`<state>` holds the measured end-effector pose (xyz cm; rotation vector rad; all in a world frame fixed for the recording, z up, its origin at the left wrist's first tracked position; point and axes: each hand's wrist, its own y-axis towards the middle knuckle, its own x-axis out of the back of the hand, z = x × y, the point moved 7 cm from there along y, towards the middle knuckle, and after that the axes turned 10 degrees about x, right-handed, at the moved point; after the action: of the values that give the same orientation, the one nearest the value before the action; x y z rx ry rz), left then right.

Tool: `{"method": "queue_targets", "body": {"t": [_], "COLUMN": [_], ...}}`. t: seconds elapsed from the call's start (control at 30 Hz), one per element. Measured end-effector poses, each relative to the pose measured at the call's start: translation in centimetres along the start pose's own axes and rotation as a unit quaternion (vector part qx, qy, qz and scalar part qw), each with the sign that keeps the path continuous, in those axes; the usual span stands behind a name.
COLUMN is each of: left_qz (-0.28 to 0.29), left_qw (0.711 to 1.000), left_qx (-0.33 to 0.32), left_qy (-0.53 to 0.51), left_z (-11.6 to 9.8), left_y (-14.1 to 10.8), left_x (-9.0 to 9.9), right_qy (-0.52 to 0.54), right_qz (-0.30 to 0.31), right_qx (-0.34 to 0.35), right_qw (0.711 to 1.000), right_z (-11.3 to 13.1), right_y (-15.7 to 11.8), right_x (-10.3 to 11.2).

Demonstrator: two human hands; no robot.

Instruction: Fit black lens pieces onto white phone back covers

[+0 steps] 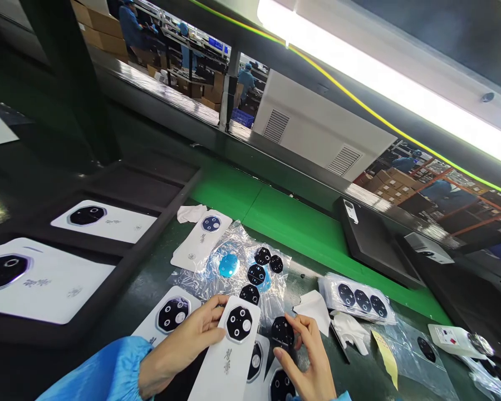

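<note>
My left hand (192, 337) grips the left edge of a white phone back panel (223, 365), thumb on its front. A black camera disc with several lens holes sits at the panel's top. To the right, my right hand (307, 348) pinches a dark round camera disc (282, 331) between thumb and fingers, apart from the panel. Beneath my hands lie more white panels, one of them left of the held panel (150, 328). Just beyond, several loose black discs, among them a split-looking one (256, 274), and a blue round film (229, 265) rest on clear plastic (204, 287).
At left, a black tray (125, 253) holds white panels. Another white panel (200, 239) lies behind the plastic. To the right are a bagged stack of discs (357, 299), crumpled white cloth (353, 331), yellow paper (386, 356) and a white bottle (459, 340). People in blue work far behind.
</note>
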<state>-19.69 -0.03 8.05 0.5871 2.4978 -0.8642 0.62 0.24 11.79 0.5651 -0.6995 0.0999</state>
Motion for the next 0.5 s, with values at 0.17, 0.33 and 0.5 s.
{"method": "queue_targets", "body": {"t": [0.17, 0.33, 0.5], "left_qz": [-0.003, -0.019, -0.027], "left_qw": [1.000, 1.000, 0.999], "left_qx": [-0.005, -0.007, -0.017], "left_qy": [0.000, 0.007, 0.007], "left_z": [0.0, -0.3, -0.6], "left_y": [0.0, -0.2, -0.4], "left_x": [0.1, -0.1, -0.3], "right_qy": [-0.008, -0.010, -0.012], "right_qz": [-0.002, 0.005, 0.022], "right_qx": [0.014, 0.039, 0.044], "right_qw": [1.000, 0.999, 0.999], "right_z": [0.7, 1.9, 2.1], "right_y": [0.3, 0.8, 1.1], "right_x": [0.1, -0.1, -0.5]}}
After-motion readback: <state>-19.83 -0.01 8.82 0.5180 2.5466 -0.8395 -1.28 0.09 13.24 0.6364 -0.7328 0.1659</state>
